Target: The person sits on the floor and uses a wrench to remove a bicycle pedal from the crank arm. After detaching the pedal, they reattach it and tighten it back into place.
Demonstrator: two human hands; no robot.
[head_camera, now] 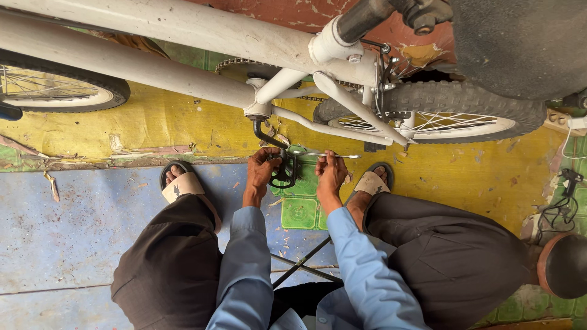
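Centrally in the frame, the black pedal (pixel 283 170) is clasped by the left hand (pixel 262 169), fingers curled; a wrench (pixel 323 154), lying horizontally with its long axis left-right, is gripped by the right hand (pixel 331 173).

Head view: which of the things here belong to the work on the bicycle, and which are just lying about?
In hand:
- left hand gripping the black pedal
- right hand holding a metal spanner at the pedal
- crank arm of the white bicycle

Lying about:
- black cable on the floor at right
- dark round object at the right edge
- thin black rods between the knees
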